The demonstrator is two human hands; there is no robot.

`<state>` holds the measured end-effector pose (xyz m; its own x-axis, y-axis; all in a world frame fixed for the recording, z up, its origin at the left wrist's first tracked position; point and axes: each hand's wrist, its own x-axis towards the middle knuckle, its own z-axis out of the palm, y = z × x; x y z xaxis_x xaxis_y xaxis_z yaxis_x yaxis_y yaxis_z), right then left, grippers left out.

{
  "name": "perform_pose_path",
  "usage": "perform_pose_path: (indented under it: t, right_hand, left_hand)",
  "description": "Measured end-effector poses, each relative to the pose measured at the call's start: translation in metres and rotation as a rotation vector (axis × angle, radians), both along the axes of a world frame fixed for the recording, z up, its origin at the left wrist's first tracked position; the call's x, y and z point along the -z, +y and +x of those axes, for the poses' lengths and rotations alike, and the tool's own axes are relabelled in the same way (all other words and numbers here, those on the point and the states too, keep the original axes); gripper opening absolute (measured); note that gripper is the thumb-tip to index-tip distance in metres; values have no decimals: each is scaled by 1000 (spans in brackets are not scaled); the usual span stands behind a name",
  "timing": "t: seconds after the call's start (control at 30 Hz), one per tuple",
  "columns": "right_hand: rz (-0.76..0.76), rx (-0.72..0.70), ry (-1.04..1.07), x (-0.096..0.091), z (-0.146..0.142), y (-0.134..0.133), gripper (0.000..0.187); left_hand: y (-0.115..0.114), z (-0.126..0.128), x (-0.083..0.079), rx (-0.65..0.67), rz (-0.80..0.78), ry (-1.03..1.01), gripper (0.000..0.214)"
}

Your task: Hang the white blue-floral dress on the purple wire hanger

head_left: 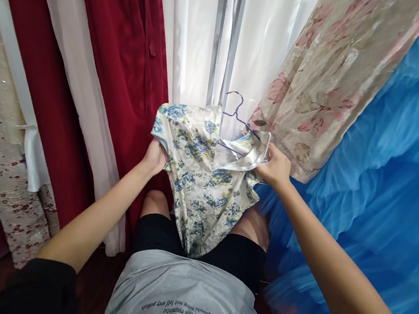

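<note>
A cream top with blue flowers (209,192) hangs between my hands in front of my lap, its lower end narrowing to a point. Purple wire shows at its neck opening: a hanger (236,110) whose hook sticks up free, with its right arm inside the garment. My left hand (155,157) is closed on the left shoulder edge, the fingers partly behind the cloth. On the other side my right hand (274,165) grips the right shoulder near the hanger's end, thumb on the neckline. The hanger's left part is hidden under the fabric.
Long dark red dresses (119,46) and a pale pink one (69,55) hang at the left. White curtains (196,39) are straight ahead. At the right hang a beige floral dress (326,89) and a ruffled blue tulle gown (389,207), close to my right arm.
</note>
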<state>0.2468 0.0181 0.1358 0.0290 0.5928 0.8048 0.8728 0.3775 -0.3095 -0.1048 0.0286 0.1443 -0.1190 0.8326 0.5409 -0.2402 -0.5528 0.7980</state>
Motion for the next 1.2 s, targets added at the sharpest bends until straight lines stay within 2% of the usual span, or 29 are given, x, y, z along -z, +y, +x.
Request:
perform_pose_path:
  t: [0.07, 0.17, 0.27, 0.37, 0.47, 0.53, 0.6, 0.67, 0.77, 0.83, 0.87, 0.93, 1.0, 1.03, 1.13, 1.2]
  right_hand:
    - [-14, 12, -73, -10, -7, -2, 60]
    - [8, 21, -173, -25, -17, -10, 67]
    - [48, 9, -224, -35, -18, -20, 70]
    - [68, -49, -259, -36, -12, -27, 70]
    - [52, -122, -288, -30, -5, -31, 74]
    - [25, -142, -281, -21, -3, -32, 76]
    - [8, -118, -226, -7, -4, -34, 77]
    - [68, -35, -72, 16, -9, -40, 74]
    - [305, 147, 415, 69, -35, -57, 55]
    - [341, 126, 755, 111, -63, -70, 29]
    - [251, 4, 839, 130, -79, -76, 21]
    - [-148, -407, 796, 157, -108, -81, 30]
    - [-366, -593, 753, 165, -128, -79, 39]
    - [-403, -622, 751, 163, -133, -77, 40]
    - [-399, -668, 816, 149, -134, -70, 38]
    - [-409, -709, 892, 143, -129, -71, 36]
  left_hand:
    - [3, -5, 26, -1, 24, -108, 52]
    - [0, -6, 67, -92, 39, -180, 64]
    - [-11, 1, 104, -195, -40, -103, 63]
    - [-26, 15, 132, -229, -157, -49, 57]
    - [-43, 32, 154, -230, -247, -64, 49]
    - [-56, 41, 169, -247, -243, -96, 44]
    - [-71, 48, 185, -301, -232, -146, 41]
    - [-86, 53, 197, -360, -255, -157, 40]
    - [-105, 58, 206, -382, -301, -70, 41]
    - [-113, 63, 205, -391, -292, -18, 40]
    - [-115, 66, 203, -394, -283, -2, 40]
    - [-118, 72, 201, -386, -272, 15, 39]
    - [-119, 77, 199, -375, -268, 28, 38]
    - [-119, 78, 199, -377, -263, 37, 38]
    - [-119, 75, 201, -409, -237, 89, 38]
    - [-118, 67, 201, -506, -186, 122, 43]
